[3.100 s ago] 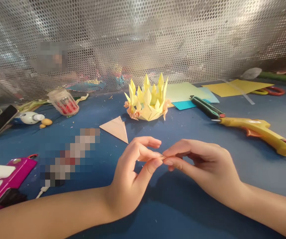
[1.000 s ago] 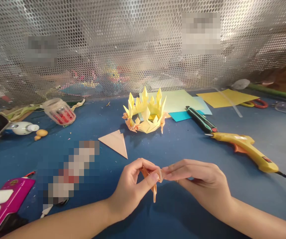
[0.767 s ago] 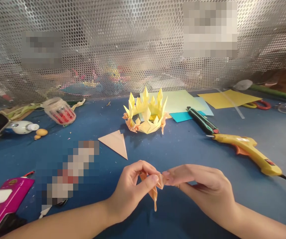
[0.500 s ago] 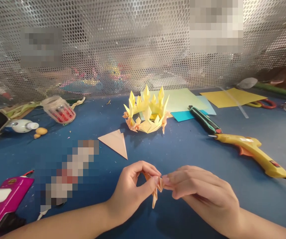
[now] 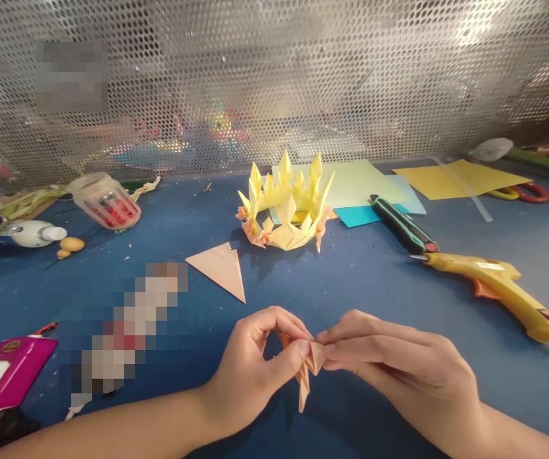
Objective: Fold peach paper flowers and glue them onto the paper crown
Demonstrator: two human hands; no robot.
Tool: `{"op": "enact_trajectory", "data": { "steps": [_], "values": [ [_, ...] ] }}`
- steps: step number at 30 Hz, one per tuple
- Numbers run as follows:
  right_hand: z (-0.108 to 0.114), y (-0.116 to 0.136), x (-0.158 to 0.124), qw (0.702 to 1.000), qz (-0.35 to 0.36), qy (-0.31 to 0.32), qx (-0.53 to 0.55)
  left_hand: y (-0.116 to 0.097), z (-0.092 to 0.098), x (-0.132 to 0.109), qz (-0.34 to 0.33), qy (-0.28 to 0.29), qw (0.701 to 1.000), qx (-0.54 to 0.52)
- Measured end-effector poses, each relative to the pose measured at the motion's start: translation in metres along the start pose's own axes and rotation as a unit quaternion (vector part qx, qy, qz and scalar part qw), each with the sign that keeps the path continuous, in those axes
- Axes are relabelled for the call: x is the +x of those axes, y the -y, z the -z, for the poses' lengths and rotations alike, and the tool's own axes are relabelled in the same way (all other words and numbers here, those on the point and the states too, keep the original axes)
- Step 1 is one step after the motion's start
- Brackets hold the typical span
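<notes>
Between thumb and fingers, my left hand (image 5: 259,366) pinches a small folded piece of peach origami paper (image 5: 304,386), whose pointed end hangs down. My right hand (image 5: 398,357) is closed on the same piece from the right, its fingertips at the upper fold. Part of the paper is hidden behind the fingers. Beyond the hands stands a yellow paper crown (image 5: 287,236) with tall points and peach paper flowers along its lower front. A flat peach paper triangle (image 5: 219,268) lies on the blue table, left of the crown.
At right lie a yellow hot glue gun (image 5: 489,268), a green utility knife (image 5: 403,223), scissors (image 5: 532,192) and coloured paper sheets (image 5: 456,180). At left are a jar with red bits (image 5: 106,203), a white bottle (image 5: 30,233) and a magenta tool (image 5: 11,382). Perforated metal sheeting (image 5: 255,76) rises behind.
My right hand has shifted slightly right, and its fingers have straightened against the folded paper. More of the paper's fold shows between the hands. The camera view has moved a little.
</notes>
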State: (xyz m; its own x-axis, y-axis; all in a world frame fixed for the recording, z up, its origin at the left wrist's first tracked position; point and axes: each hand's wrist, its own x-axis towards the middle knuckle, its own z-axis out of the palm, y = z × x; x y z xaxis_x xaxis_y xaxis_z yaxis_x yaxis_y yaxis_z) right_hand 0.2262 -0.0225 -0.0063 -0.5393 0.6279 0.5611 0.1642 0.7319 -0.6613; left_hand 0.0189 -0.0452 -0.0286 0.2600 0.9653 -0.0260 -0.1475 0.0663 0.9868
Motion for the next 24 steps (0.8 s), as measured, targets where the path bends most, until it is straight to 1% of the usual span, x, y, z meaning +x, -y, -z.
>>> {"op": "enact_trajectory", "data": {
  "steps": [4, 7, 10, 14, 17, 21, 24],
  "values": [
    [0.001, 0.001, 0.002, 1.000, 0.019, 0.014, -0.011, -0.001, 0.000, -0.001, 0.007, 0.016, 1.000, 0.008],
    [0.000, 0.000, 0.002, 0.998, 0.045, 0.010, -0.047, -0.001, -0.001, -0.002, 0.012, 0.014, 1.000, -0.001],
    [-0.001, 0.001, 0.002, 0.996, 0.055, 0.009, -0.071, -0.001, -0.002, -0.002, 0.014, 0.007, 1.000, 0.008],
    [0.003, 0.007, 0.002, 0.995, 0.055, 0.016, -0.079, -0.001, -0.004, -0.002, 0.011, -0.010, 1.000, 0.016],
    [0.006, 0.012, 0.002, 0.993, 0.057, 0.009, -0.100, 0.000, -0.004, -0.001, 0.011, -0.015, 1.000, 0.015],
    [0.004, 0.013, 0.001, 0.992, 0.062, 0.005, -0.106, -0.001, -0.004, -0.001, 0.006, -0.018, 1.000, 0.018],
    [-0.001, 0.012, -0.001, 0.994, 0.031, -0.022, -0.107, -0.002, -0.003, -0.002, 0.006, -0.010, 1.000, 0.009]
  ]
}}
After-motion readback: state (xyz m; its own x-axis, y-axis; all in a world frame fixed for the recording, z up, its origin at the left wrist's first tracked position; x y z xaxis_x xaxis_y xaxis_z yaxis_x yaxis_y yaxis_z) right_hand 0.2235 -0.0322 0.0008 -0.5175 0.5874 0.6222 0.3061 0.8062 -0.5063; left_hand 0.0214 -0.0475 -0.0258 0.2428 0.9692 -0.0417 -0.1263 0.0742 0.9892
